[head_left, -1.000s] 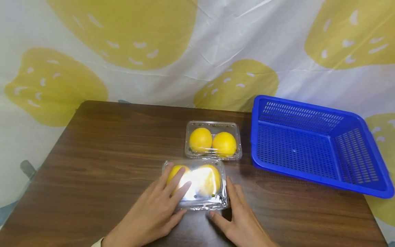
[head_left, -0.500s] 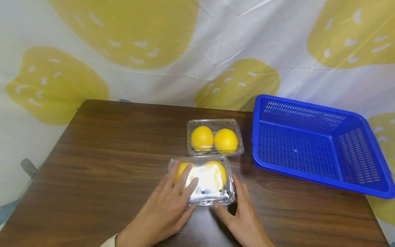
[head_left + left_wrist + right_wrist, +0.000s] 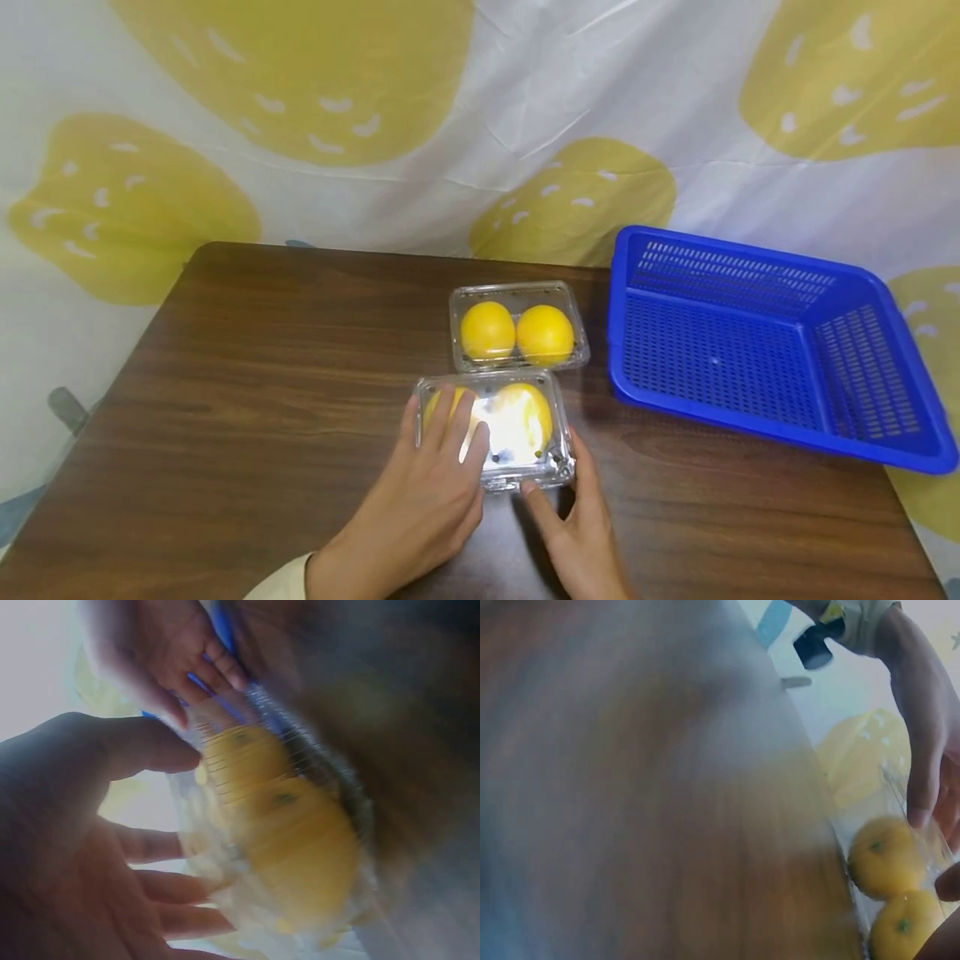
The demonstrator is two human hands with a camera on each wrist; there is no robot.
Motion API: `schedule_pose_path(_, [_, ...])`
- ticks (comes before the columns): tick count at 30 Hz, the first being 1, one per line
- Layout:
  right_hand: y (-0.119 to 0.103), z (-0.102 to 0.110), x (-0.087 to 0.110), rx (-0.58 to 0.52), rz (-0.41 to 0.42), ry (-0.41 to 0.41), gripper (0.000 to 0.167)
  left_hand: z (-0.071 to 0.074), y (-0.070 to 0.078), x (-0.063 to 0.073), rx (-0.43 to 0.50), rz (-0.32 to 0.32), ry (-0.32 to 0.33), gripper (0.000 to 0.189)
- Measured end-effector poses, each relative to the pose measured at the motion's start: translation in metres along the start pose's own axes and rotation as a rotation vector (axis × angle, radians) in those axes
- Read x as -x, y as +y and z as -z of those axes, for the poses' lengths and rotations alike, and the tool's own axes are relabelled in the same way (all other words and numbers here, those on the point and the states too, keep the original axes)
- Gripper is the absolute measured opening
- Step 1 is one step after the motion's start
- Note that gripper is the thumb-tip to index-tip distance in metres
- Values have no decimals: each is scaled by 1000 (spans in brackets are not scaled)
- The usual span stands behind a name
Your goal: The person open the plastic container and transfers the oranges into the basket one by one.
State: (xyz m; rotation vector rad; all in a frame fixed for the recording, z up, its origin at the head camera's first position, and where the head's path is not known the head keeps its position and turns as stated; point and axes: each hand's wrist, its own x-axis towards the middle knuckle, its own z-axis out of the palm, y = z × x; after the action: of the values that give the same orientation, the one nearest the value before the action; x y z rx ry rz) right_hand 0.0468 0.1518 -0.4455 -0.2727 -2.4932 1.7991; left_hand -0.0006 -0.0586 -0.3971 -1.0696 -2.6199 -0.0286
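A clear plastic clamshell box (image 3: 487,462) with two oranges (image 3: 534,417) in it lies at the front middle of the table, glare on its lid. My left hand (image 3: 420,500) rests on the lid's left part, fingers spread nearly straight, thumb by the front edge. At the front right corner my right hand (image 3: 581,525) holds the box, thumb on the front rim and fingers along the right side. A second clamshell (image 3: 517,293), also with two oranges (image 3: 487,332), lies right behind the first. The right wrist view shows the front oranges (image 3: 889,859) through the box wall.
To the right stands a blue plastic basket (image 3: 622,350) with slotted walls, angled on the dark wooden table (image 3: 262,375). A white cloth (image 3: 360,212) with yellow fruit prints hangs behind the table's back edge.
The front clamshell has slid right and away from me with both hands on it, up to the rear one. The rear clamshell has shifted slightly back.
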Motion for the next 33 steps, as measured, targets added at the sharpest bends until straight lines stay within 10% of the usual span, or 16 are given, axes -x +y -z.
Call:
schedule_pose_path(7, [0,-6,2,-15,-4,41,81,8,7,-10,-130,-100,-97,69])
schedule_pose_path(13, [1,-12,4,-9,-23,68,81,5,14,-15,-201,-112,-48,67])
schedule_pose_path(25, [34,-22,0,-30,120,138,80,5,18,-24,-196,-110,-96,80])
schedule_pose_path(33, [10,-21,3,-150,71,94,77,6,17,-30,-182,-117,-151,85])
